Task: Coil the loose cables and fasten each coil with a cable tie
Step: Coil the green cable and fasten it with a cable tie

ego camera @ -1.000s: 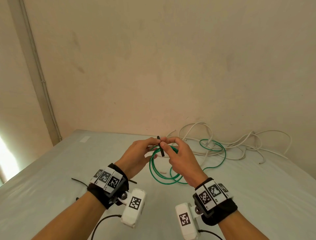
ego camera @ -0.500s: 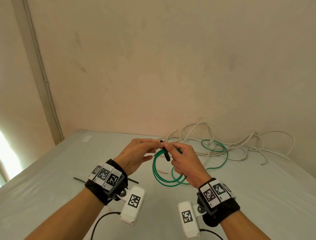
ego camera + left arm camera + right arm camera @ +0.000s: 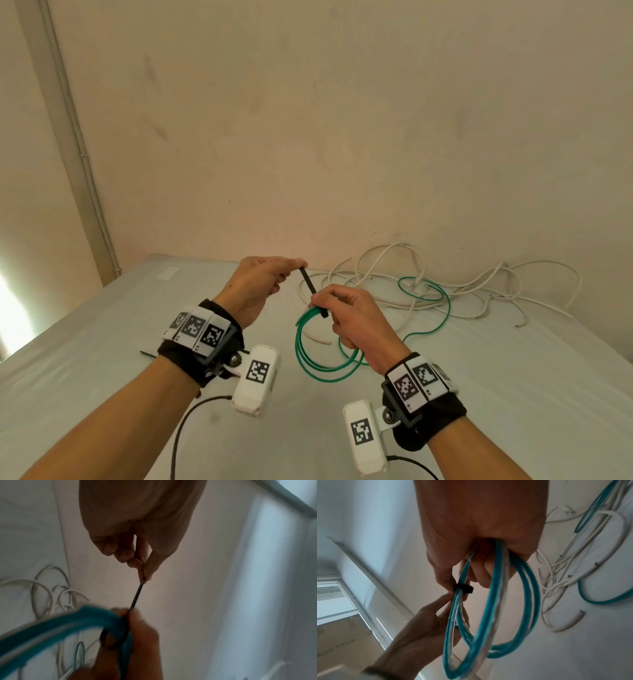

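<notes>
Fingers [image 3: 145, 573] of left hand [image 3: 255, 287]: thumb and forefinger pressed together, pinching the free tail of the black cable tie [image 3: 312, 291]; the other fingers are curled in. Tail runs taut, slanting down to the right hand [image 3: 352, 318]. Right hand fingers [image 3: 481, 574] are curled round the green cable coil [image 3: 318, 356], gripping the bundled strands where the tie loops them; in the right wrist view the tie shows as a black band [image 3: 464, 588] round the strands just beyond the fingertips.

Coil is held up off the table [image 3: 102, 342], hanging below the right hand, several turns. One green strand [image 3: 442, 308] trails right and back into the white cable tangle [image 3: 479, 291], which lies along the table's far edge against the wall [image 3: 308, 137]. A short white offcut [image 3: 317, 337] lies on the table behind the coil. Another black tie [image 3: 147, 353] lies by the left wrist, mostly hidden.

Open table surface to the left of and in front of both hands. Tie head is not discernible; left wrist view is blurred at the loop.
</notes>
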`<move>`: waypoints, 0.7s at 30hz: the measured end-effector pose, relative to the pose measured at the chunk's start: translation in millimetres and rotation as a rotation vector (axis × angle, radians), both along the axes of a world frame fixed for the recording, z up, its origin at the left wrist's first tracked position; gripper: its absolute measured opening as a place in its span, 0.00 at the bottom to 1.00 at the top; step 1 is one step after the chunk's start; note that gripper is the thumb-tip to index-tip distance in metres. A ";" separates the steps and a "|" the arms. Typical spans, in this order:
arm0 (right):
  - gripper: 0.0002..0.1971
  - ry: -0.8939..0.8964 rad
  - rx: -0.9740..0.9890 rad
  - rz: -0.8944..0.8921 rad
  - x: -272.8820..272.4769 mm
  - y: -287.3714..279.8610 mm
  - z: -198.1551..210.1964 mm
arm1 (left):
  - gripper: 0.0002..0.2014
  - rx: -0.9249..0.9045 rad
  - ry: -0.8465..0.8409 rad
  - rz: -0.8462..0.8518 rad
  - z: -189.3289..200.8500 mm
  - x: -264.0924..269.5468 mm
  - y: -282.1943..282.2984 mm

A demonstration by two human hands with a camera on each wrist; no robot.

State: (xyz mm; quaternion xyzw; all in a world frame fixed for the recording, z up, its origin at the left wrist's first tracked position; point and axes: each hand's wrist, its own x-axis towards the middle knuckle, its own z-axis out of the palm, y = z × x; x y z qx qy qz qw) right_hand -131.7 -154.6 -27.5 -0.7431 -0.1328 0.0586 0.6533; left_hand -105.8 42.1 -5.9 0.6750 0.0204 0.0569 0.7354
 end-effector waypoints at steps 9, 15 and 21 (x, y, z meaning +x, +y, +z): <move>0.10 -0.004 -0.032 0.047 -6.3 6.9 -4.5 | 0.06 0.022 -0.009 0.065 -0.3 -1.6 11.4; 0.10 -0.003 -0.065 0.070 -6.8 4.9 -2.5 | 0.07 0.038 -0.010 0.099 -4.8 1.1 7.6; 0.15 0.053 0.022 0.027 -3.8 1.9 -11.1 | 0.24 0.088 0.246 -0.174 -12.0 -20.4 -2.7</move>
